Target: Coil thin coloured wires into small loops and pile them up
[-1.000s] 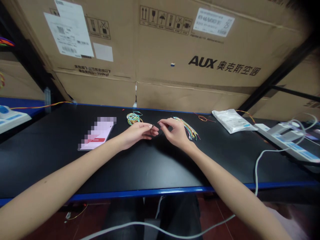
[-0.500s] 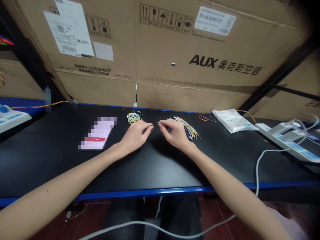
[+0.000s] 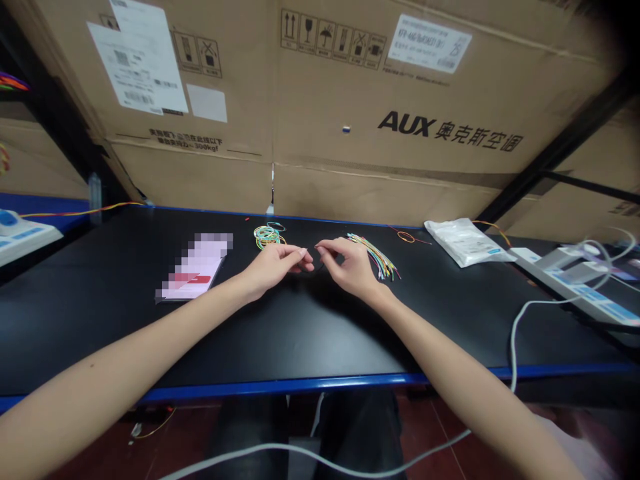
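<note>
My left hand (image 3: 275, 267) and my right hand (image 3: 350, 267) meet above the middle of the black bench top (image 3: 310, 340). Their fingertips pinch a thin black wire (image 3: 318, 261) that sags between them, and the fingers hide most of it. Just right of my right hand lies a fanned bundle of short coloured wires (image 3: 375, 257). Behind my left hand sits a tangled coil of coloured wires (image 3: 267, 235). Left of that hand lies a pixelated pink-and-white flat item (image 3: 195, 267).
A small orange wire coil (image 3: 407, 237) and a white plastic bag (image 3: 465, 242) lie on the bench's far right. A power strip (image 3: 570, 283) and a white cable (image 3: 513, 347) are at the right. Cardboard cartons (image 3: 400, 100) stand along the back edge.
My hands have drawn slightly closer together than one second ago, and the black wire's loop looks smaller. The view has shifted very slightly.
</note>
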Motion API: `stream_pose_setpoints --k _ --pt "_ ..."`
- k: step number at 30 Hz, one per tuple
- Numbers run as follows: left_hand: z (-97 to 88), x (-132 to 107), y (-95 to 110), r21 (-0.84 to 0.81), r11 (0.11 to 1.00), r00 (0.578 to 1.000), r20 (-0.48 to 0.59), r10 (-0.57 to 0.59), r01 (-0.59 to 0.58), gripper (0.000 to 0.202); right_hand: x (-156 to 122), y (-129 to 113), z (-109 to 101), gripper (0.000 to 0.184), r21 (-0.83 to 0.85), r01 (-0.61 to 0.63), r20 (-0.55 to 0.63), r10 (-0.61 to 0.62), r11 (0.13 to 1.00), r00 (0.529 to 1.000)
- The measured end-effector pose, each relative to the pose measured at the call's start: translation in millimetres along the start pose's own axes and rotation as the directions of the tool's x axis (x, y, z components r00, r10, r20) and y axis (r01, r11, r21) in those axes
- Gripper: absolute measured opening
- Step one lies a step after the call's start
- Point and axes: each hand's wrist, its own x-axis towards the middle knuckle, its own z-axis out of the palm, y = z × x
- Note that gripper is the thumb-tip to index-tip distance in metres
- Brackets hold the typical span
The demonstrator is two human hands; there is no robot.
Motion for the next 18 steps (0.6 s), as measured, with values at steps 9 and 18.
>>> stream_pose_setpoints --k 9,18 --pt "-2.1 -7.3 -2.1 0.714 0.578 0.846 0.036 0.532 -0.395 0.024 -1.3 -4.7 1.5 0.014 0.066 -0.026 0.017 0.025 0.997 1.0" --pt "-1.7 2.8 -7.2 -0.081 0.99 0.983 0.153 -0.098 0.112 0.03 -2.6 8.9 4.8 0.015 -0.031 0.018 0.016 -0.017 0.999 1.0"
